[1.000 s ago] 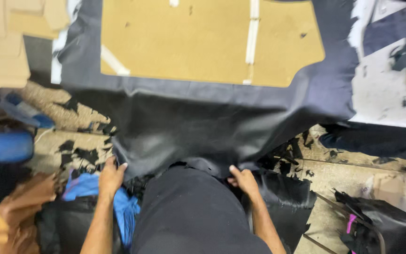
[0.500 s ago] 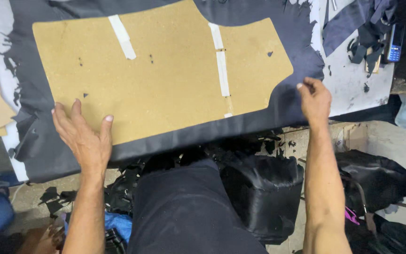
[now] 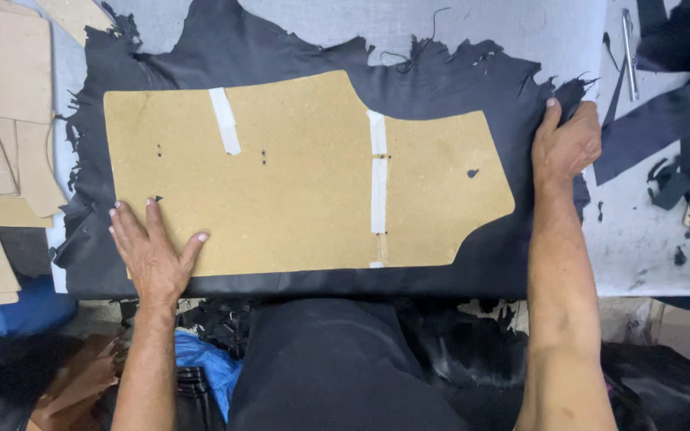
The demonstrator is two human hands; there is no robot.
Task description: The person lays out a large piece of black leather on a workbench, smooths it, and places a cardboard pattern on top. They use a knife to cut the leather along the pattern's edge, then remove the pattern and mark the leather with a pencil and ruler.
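A large tan cardboard pattern (image 3: 297,179), patched with strips of white tape, lies flat on a black leather hide (image 3: 281,48) spread over the pale table (image 3: 640,239). My left hand (image 3: 153,251) presses palm down, fingers spread, on the pattern's lower left corner. My right hand (image 3: 566,144) rests on the hide's ragged right edge, with fingers curled over that edge, beyond the pattern's right end.
More tan cardboard patterns (image 3: 1,120) are stacked at the left table edge. Black leather offcuts (image 3: 680,104) and a thin metal tool (image 3: 629,52) lie at the right. Scraps, a blue bag (image 3: 201,367) and dark leather pieces sit below the table by my body.
The view has risen from my lap onto the table. Both hands came up from the hide's hanging edge; the left now presses the pattern, the right moved out to the hide's right edge.
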